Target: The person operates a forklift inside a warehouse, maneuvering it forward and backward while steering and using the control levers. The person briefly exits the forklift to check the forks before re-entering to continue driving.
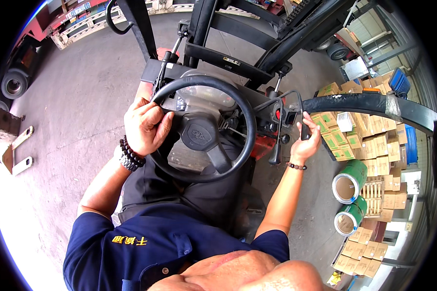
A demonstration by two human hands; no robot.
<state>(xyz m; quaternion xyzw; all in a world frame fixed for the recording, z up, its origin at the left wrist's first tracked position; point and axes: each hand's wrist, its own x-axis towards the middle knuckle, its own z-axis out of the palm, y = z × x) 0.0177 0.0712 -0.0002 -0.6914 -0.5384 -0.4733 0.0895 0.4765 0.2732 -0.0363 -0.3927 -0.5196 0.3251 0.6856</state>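
Note:
I sit at the controls of a forklift. My left hand (148, 127) is closed at the left side of the black steering wheel (250, 116), with the thumb pointing up along the spoke. Whether it wraps the rim or a knob on it is hidden by the fingers. My right hand (308, 140) is closed round the black grip of a control lever (305, 131), right of the wheel. Just left of that hand stands a second lever (275, 154) with a black handle, untouched. A direction lever (165, 68) rises beyond my left hand.
The forklift mast (228, 62) stands ahead. Stacked cartons (374, 145), two green drum-like rolls (357, 173) and a wooden pallet (372, 198) are at right. A truck wheel (14, 85) and a pallet jack (2, 153) are at left. A black frame bar (354, 103) crosses at right.

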